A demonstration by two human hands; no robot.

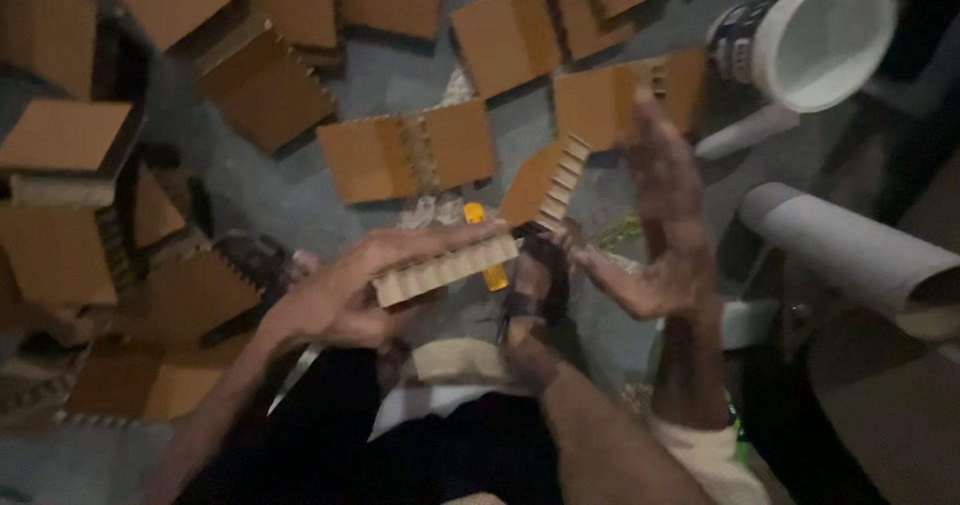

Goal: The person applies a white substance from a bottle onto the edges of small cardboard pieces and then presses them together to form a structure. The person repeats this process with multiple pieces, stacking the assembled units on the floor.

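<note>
Broadly, the grey floor is strewn with brown cardboard panels, many edged with toothed corrugated strips; a white bucket lies tipped at upper right and a pale tube rests below it. Closer in, a folded cardboard piece with a stepped edge stands near a sandalled foot, and a small yellow object lies on the floor — its kind is unclear. The left hand grasps a corrugated strip, thumb on top and fingers beneath, held level just above the floor. The right hand is spread open, empty, palm facing the strip. Doing this well probably means keeping the strip flat and gripped near one end, leaving its ridges uncrushed — and the free hand ready to steady the far end.
</note>
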